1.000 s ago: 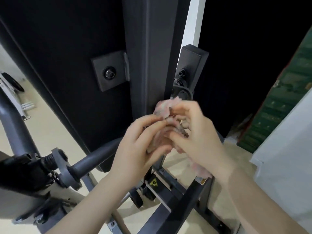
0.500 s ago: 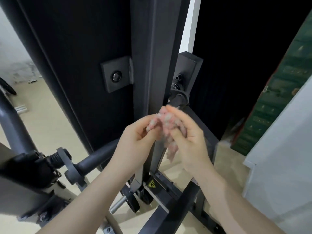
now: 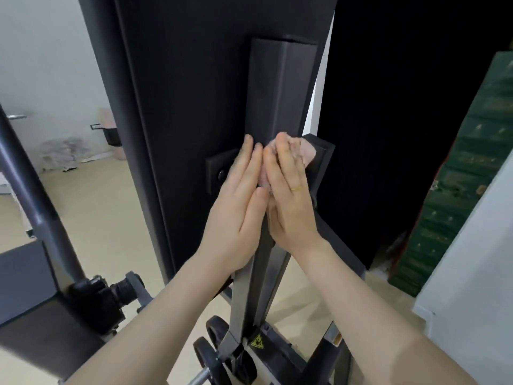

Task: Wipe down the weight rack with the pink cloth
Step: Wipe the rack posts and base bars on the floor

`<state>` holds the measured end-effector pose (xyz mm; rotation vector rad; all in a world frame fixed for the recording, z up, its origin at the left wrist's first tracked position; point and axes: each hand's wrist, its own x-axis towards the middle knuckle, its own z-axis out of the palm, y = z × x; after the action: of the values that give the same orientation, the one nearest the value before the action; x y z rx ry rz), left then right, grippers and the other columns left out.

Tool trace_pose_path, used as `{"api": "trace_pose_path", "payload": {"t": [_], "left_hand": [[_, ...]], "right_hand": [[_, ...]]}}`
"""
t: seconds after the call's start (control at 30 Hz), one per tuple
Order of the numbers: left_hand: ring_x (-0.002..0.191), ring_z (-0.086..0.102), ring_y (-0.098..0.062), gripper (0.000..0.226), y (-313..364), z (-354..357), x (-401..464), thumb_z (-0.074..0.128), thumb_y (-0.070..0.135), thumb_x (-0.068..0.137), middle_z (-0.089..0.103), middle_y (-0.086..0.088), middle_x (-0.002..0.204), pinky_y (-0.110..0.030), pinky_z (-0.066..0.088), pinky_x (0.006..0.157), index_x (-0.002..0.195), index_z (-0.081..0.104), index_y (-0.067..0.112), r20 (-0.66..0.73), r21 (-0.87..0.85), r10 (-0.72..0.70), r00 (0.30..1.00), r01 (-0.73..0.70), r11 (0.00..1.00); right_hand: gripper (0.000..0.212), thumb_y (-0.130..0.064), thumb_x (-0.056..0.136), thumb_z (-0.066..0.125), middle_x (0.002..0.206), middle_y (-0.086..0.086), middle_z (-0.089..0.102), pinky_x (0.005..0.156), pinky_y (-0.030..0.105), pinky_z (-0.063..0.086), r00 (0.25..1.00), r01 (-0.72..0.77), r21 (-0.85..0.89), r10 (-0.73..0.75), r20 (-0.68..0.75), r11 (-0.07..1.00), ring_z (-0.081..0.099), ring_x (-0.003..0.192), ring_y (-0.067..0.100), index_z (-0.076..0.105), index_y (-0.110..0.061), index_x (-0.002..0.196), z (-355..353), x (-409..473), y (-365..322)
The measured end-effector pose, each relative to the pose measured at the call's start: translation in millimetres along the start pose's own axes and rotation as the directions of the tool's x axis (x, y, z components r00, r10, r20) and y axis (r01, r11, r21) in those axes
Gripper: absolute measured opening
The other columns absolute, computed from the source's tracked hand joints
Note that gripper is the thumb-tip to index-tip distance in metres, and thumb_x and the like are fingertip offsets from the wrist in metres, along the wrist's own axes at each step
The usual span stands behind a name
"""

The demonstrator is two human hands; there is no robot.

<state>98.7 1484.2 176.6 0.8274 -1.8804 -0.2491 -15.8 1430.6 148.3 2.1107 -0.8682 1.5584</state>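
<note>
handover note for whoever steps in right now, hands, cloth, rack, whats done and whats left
Left hand: fingers straight, flat against the left face of the rack upright, no cloth seen under it.
Right hand: fingers straight, pressing the pink cloth onto the upright beside the black bolt bracket.
Done: cannot tell which surfaces are already wiped.
Left: likely the upright above the hands, the lower post and the base by the yellow warning sticker.

Your rack post (image 3: 280, 101) looks like matt dark metal, smooth. Pink cloth (image 3: 301, 152) is soft, crumpled fabric. Wheels (image 3: 205, 352) look like black rubber; floor (image 3: 105, 218) is smooth, pale, slightly glossy.
</note>
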Motion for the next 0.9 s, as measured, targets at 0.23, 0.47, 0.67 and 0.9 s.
{"api": "trace_pose_path", "payload": {"t": [0.23, 0.47, 0.67, 0.9], "left_hand": [[0.140, 0.019, 0.002, 0.049, 0, -1, -2, 0.021, 0.038, 0.095, 0.021, 0.013, 0.152, -0.023, 0.019, 0.115, 0.143, 0.017, 0.030, -0.053, -0.168, -0.052, 0.997, 0.043, 0.985], [0.136, 0.029, -0.001, 0.054, 12, -5, 5, 0.025, 0.050, 0.093, 0.026, 0.019, 0.148, -0.031, 0.031, 0.111, 0.142, 0.019, 0.029, -0.184, -0.269, -0.065, 0.981, 0.014, 0.963], [0.139, 0.027, -0.007, 0.054, 17, -14, 8, 0.024, 0.036, 0.094, 0.026, -0.002, 0.152, -0.029, 0.029, 0.112, 0.143, 0.023, 0.013, -0.230, -0.212, 0.031, 0.973, -0.081, 0.974], [0.140, 0.023, -0.006, 0.049, 18, -14, 8, 0.024, 0.034, 0.094, 0.023, 0.002, 0.151, -0.030, 0.025, 0.114, 0.141, 0.023, 0.019, -0.203, -0.170, 0.061, 0.977, -0.096, 0.981]], "right_hand": [[0.084, 0.009, 0.087, 0.056, 0.156, 0.012, 0.011, 0.119, 0.034, 0.008, 0.992, 0.094, -0.186, -0.076, 0.103, 0.978, 0.006, 0.145, 0.026, 0.005, -0.009, 0.151, -11, -20, 2], [0.031, 0.000, 0.096, 0.044, 0.131, 0.023, 0.052, 0.118, 0.030, 0.012, 0.968, 0.238, -0.201, -0.250, -0.035, 0.950, 0.026, 0.132, 0.037, 0.052, 0.007, 0.125, -38, 86, -6], [0.012, -0.002, 0.088, 0.062, 0.111, 0.015, 0.068, 0.098, 0.048, 0.047, 0.851, 0.521, -0.332, -0.449, 0.272, 0.787, 0.055, 0.117, 0.036, 0.073, 0.001, 0.088, -55, 55, -5], [0.014, -0.004, 0.088, 0.060, 0.104, 0.014, 0.071, 0.102, 0.052, 0.041, 0.901, 0.430, -0.385, -0.417, 0.123, 0.817, 0.055, 0.118, 0.039, 0.072, 0.001, 0.084, -51, 94, -8]]}}
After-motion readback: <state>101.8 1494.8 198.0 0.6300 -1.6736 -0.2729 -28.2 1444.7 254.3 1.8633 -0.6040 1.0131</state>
